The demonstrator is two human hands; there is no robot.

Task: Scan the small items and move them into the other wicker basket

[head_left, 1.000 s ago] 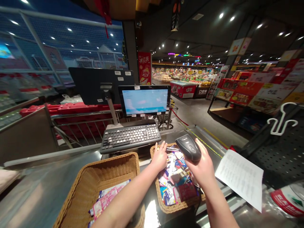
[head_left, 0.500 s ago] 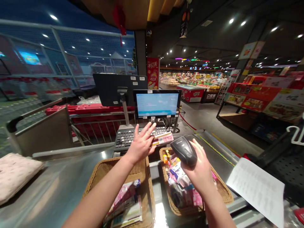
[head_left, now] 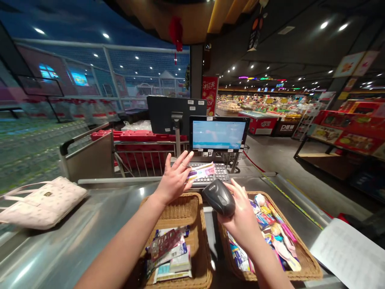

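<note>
- Your left hand is spread wide open, fingers pointing up, and a flat pink-and-white packet is sitting just past your thumb, above the keyboard. Can't tell if you're actually pinching it.
- Your right hand is closed around a black handheld barcode scanner, nose tipped toward the packet, probably to keep the two close together.
- Under your left hand, a wicker basket is holding a small stack of packets. Under your right, a second wicker basket is holding a jumble of packaged goods.
- Both baskets are sitting on a steel checkout counter, with a cream handbag off to your left and a printed sheet off to your right.
- Past your hands, a till monitor is glowing behind the keyboard, and supermarket aisles are stretching away beyond it.
</note>
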